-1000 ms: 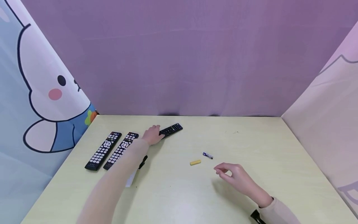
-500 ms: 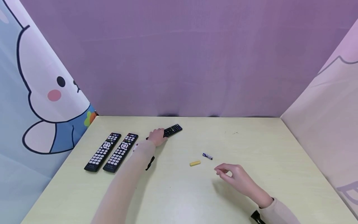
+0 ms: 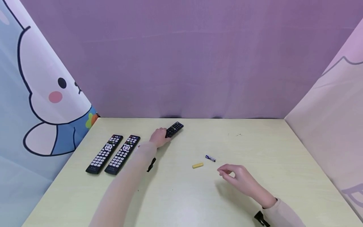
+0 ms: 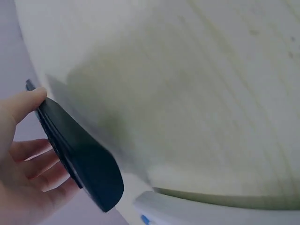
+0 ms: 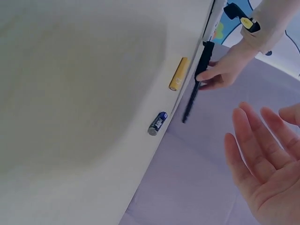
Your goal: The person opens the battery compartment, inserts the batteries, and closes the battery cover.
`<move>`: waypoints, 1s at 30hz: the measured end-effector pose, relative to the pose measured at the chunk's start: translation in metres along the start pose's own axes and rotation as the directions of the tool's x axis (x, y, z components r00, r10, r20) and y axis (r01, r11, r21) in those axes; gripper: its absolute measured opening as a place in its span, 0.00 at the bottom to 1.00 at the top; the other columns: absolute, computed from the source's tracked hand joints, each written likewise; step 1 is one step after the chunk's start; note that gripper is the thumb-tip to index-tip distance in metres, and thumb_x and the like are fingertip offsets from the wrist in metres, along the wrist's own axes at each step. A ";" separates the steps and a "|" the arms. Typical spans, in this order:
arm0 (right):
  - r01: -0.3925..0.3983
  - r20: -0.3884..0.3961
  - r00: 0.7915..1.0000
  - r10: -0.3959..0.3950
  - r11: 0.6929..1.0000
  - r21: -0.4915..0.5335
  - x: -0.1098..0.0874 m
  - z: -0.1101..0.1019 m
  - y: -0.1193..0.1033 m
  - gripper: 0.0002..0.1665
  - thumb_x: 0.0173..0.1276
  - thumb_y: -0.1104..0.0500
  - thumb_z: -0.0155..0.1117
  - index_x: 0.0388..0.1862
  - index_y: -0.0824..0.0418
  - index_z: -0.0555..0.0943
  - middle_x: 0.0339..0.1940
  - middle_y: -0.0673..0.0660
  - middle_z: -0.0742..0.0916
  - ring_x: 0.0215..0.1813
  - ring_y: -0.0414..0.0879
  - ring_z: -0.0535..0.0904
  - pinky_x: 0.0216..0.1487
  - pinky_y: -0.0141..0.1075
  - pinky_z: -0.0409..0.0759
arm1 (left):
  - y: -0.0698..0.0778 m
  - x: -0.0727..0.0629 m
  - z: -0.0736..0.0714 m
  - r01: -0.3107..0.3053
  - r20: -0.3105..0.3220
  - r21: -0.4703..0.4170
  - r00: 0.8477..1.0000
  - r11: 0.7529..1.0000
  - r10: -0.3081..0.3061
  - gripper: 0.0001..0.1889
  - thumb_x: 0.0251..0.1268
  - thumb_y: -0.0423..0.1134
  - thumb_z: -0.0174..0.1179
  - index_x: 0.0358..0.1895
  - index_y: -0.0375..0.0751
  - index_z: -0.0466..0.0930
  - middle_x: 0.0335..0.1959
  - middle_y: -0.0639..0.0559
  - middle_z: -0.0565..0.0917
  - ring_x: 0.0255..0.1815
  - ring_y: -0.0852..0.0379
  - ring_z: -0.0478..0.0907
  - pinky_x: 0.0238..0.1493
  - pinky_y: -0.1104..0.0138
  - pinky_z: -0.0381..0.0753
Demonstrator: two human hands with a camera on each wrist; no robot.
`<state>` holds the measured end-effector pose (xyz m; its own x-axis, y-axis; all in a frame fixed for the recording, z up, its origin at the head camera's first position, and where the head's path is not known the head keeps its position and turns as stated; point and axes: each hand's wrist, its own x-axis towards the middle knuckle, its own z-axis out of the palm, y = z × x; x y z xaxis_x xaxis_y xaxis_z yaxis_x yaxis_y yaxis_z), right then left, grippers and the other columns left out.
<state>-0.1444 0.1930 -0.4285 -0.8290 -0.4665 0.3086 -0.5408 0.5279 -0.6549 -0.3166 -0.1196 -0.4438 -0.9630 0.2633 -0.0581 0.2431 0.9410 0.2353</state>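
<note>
My left hand grips a black remote control near the back of the table. In the left wrist view the thumb lies on one side of that remote control and the fingers on the other; it is held up off the tabletop. My right hand hovers over the table with fingers loosely bent and nothing in them. Nearest to it lie a small blue battery and a yellow battery. The right wrist view also has the blue battery and yellow battery.
Two black remote controls with white buttons, one outer and one inner, lie side by side at the left. A white object with a blue mark lies under the left arm, mostly hidden. A purple curtain borders the table's back.
My left hand has moved slightly right and taken hold of the far remote control, which has been lifted and turned to a steeper angle. The right hand has stayed in place.
</note>
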 end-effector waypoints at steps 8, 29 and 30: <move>0.024 0.011 1.000 -0.024 0.999 -0.024 0.018 -0.003 -0.002 0.07 0.60 0.64 0.57 0.36 0.61 0.81 0.31 0.50 0.84 0.30 0.34 0.77 0.27 0.30 0.76 | 0.016 0.000 -0.014 0.066 -0.035 -0.458 0.995 0.886 -0.093 0.34 0.58 0.45 0.56 0.64 0.31 0.54 0.52 0.35 0.72 0.50 0.44 0.71 0.51 0.56 0.70; 0.049 -0.113 0.993 -0.039 0.995 0.086 0.060 0.017 -0.009 0.14 0.60 0.64 0.58 0.45 0.66 0.76 0.40 0.58 0.82 0.35 0.45 0.79 0.35 0.33 0.78 | 0.068 -0.048 -0.025 -0.009 -0.011 -0.992 1.000 -0.123 0.014 0.24 0.57 0.23 0.52 0.56 0.34 0.57 0.44 0.42 0.71 0.43 0.53 0.75 0.47 0.57 0.74; 0.039 -0.119 0.993 -0.025 0.993 0.111 0.060 0.017 -0.009 0.15 0.60 0.64 0.58 0.46 0.66 0.76 0.41 0.59 0.82 0.36 0.46 0.79 0.36 0.34 0.78 | 0.069 -0.050 -0.025 -0.012 -0.016 -0.989 1.000 -0.147 0.023 0.23 0.57 0.23 0.51 0.55 0.34 0.57 0.44 0.43 0.71 0.43 0.53 0.75 0.48 0.56 0.74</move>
<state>-0.1870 0.1477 -0.4159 -0.8260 -0.3921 0.4049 -0.5533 0.4271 -0.7152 -0.2543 -0.0732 -0.4008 -0.9589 0.2815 -0.0372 -0.1392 -0.3518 0.9256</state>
